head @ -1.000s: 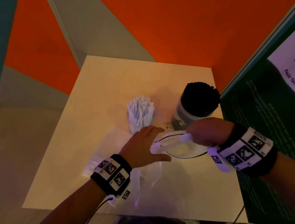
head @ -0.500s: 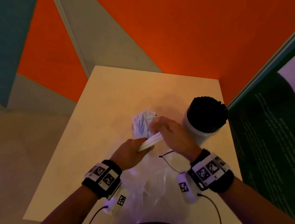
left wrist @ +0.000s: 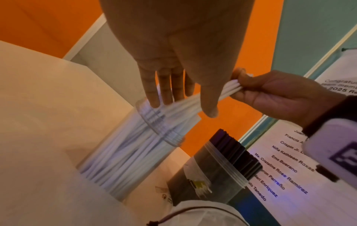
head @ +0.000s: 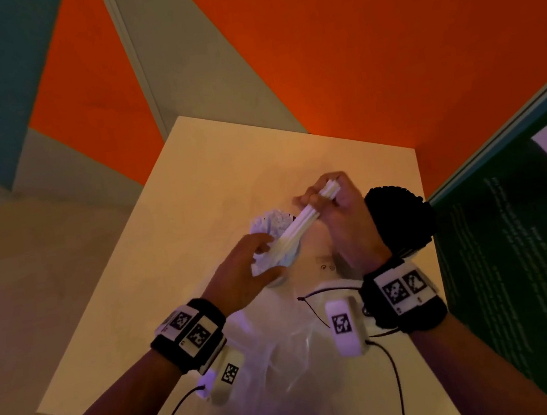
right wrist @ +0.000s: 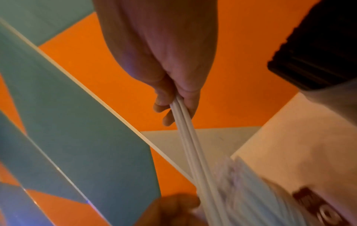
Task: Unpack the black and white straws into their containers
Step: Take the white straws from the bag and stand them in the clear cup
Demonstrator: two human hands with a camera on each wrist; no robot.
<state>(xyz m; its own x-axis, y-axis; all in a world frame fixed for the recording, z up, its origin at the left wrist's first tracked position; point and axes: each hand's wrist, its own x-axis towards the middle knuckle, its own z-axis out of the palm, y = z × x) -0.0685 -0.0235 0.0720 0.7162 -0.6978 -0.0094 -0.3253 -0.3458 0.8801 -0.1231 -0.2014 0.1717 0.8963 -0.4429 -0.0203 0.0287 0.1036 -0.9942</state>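
the right hand (head: 337, 206) pinches the top of a bundle of white straws (head: 301, 224), now raised and tilted over the clear jar (left wrist: 154, 130) near the table's (head: 140, 310) middle; the left hand (head: 249, 272), fingers straight, guides its lower end in. the full black-straw jar (head: 401, 219) stands just beside, and the empty bag (head: 283, 351) lies at the near edge.

Smooth matt white straws (left wrist: 185, 107), plastic by the look, in a bundle. Clear glossy plastic container (left wrist: 154, 130) at the left, ribbed near the rim. Second clear plastic container (left wrist: 218, 171) at the right, packed with matt black straws (head: 400, 215). Thin crinkled glossy plastic bag (head: 283, 351) at the near edge. Smooth matt pale tabletop (head: 194, 189). Matt black cloth wristbands.
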